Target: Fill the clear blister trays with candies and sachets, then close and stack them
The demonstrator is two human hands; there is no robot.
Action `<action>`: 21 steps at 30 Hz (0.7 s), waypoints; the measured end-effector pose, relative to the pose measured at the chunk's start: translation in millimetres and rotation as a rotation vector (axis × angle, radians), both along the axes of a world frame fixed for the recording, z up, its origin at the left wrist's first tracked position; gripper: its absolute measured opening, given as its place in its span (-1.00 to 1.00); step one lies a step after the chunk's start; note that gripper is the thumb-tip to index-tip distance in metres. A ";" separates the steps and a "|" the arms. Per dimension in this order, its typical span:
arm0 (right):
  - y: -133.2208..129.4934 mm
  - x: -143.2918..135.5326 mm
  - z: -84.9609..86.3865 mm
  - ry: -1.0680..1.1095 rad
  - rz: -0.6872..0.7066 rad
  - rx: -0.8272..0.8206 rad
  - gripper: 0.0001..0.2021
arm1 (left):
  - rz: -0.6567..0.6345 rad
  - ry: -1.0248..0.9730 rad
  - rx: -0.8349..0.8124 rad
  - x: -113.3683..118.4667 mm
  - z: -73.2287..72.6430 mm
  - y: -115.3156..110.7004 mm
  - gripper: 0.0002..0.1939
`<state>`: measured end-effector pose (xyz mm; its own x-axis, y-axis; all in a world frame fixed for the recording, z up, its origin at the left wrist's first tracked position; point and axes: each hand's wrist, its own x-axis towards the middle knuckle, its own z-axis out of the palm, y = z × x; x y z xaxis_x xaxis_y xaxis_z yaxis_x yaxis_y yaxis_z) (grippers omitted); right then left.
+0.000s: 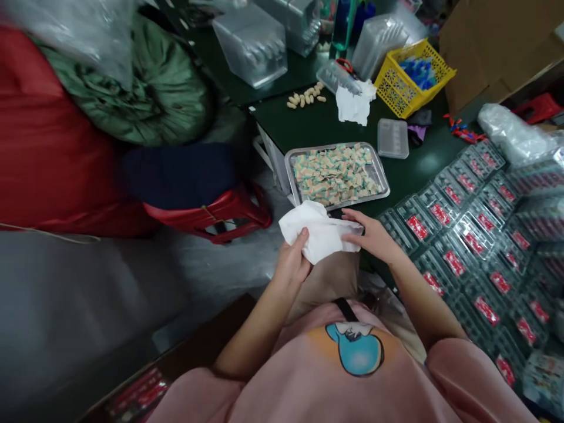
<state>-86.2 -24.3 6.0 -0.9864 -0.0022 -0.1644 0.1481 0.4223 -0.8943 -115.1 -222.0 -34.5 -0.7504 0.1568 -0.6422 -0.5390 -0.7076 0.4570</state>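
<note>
A crumpled, partly folded white tissue is held in front of my body, over my lap. My left hand is closed on its lower left part, with the thumb on top. At the tissue's right end, my right hand has the edge between its thumb and fingers. Just beyond both hands, a metal tray holds many small beige and green pieces. It rests on the dark green table near the edge.
Peanuts, another white tissue, a clear plastic case and a yellow basket are behind the tray. Rows of clear packages with red labels cover the right side. A red stool and large red bag stand left.
</note>
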 end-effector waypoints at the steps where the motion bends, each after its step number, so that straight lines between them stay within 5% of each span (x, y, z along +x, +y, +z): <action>1: -0.8 3.9 -1.1 0.027 -0.040 0.048 -0.48 | -0.011 0.005 0.000 2.6 -2.1 2.0 -0.69; 6: 7.1 17.8 0.5 0.079 -0.146 0.099 -0.81 | -0.031 0.013 -0.042 12.3 -12.4 12.2 -0.71; 15: 26.1 37.5 7.5 0.060 -0.228 0.100 -0.78 | -0.107 0.096 -0.065 40.3 -17.1 17.8 -0.49; 18: 16.1 46.5 17.6 0.054 -0.248 0.165 -0.81 | -0.091 0.113 -0.097 48.7 -21.5 23.7 -0.39; 21: -4.6 60.0 32.8 -0.010 -0.145 0.016 -0.76 | -0.063 0.105 -0.113 54.1 -25.3 29.1 -0.33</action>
<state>-26.2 -28.9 38.8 -0.9746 0.1425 -0.1727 0.2169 0.4102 -0.8858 -61.0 -192.9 -59.8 -0.8054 0.1367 -0.5767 -0.5253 -0.6152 0.5878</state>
